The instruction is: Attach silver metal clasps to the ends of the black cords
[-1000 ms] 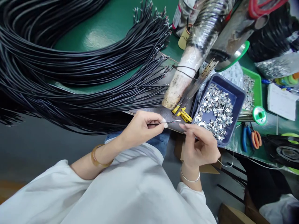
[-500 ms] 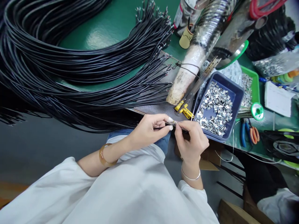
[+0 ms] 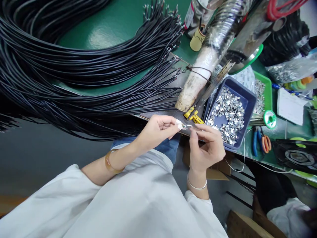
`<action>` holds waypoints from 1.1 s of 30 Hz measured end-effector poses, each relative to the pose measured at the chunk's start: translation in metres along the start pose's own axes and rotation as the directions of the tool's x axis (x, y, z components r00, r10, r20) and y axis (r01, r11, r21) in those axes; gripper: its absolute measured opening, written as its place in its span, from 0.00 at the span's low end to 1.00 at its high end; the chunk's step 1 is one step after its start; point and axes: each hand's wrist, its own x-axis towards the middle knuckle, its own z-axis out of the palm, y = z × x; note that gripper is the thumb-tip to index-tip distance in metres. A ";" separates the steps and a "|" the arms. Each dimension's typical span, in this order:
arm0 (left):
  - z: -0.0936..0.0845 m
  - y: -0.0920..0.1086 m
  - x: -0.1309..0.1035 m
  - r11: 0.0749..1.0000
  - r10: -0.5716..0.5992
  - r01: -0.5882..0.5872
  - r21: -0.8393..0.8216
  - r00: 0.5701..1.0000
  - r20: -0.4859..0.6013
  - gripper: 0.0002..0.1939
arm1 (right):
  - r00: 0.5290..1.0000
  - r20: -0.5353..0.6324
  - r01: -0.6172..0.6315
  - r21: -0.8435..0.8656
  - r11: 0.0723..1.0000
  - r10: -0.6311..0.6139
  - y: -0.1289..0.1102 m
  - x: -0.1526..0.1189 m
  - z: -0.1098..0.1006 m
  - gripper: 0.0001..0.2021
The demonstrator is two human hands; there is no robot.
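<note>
One wire (image 3: 187, 126), apparently, pinched in left hand (image 3: 158, 130).

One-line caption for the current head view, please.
Left hand pinches a cable end beside the right hand, near massed black cables and a dark blue tray of small metal pieces.

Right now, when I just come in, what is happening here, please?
A person's left hand pinches a cable end, its tip pointing toward the right hand, which is close by; whether it touches is unclear. Black cables lie on the green table, and a blue tray near the right hand holds small metal pieces.
</note>
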 end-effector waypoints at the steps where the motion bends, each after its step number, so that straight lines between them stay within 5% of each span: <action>1: 0.001 0.000 0.001 1.000 0.015 -0.015 0.007 1.000 -0.015 0.06 | 0.999 0.022 0.032 -0.028 0.999 -0.031 0.000 0.000 0.001 0.09; 11: 0.008 -0.002 0.009 0.965 0.137 -0.102 0.242 0.982 -0.130 0.05 | 0.988 0.047 0.149 -0.124 0.981 -0.144 0.007 -0.004 0.010 0.12; 22: 0.014 0.001 0.013 0.968 0.149 -0.103 0.230 0.971 -0.190 0.04 | 0.998 0.023 0.063 -0.044 0.997 -0.062 0.008 0.004 0.013 0.11; 33: 0.009 0.007 0.014 0.983 0.055 -0.028 0.179 0.987 -0.148 0.03 | 0.987 0.072 0.145 -0.041 0.989 -0.142 0.006 -0.002 0.008 0.10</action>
